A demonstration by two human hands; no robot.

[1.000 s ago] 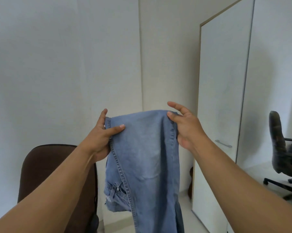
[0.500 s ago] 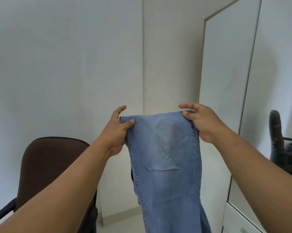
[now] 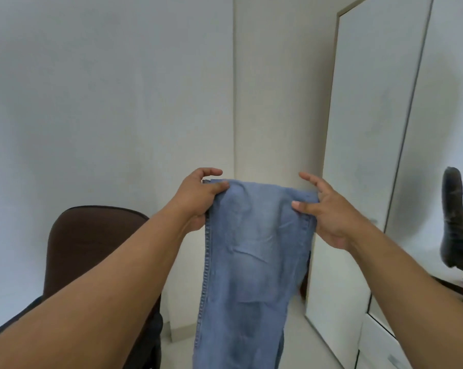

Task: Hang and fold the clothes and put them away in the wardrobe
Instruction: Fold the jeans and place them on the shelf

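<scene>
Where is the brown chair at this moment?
In the head view, the brown chair stands at lower left against the wall, behind the left forearm and left of the hanging jeans.

Light blue denim jeans, folded over at the top. They hang straight down, lengthwise, seam stitching along the left edge.

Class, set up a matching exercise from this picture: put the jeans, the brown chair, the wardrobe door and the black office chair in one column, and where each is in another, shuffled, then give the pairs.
Things:
1. jeans
2. brown chair
3. wardrobe door
4. black office chair

Places:
A. far right edge
B. lower left, behind the left forearm
C. hanging from both hands, centre
D. right of the jeans, standing tall

Pairs: 1-C, 2-B, 3-D, 4-A
</scene>
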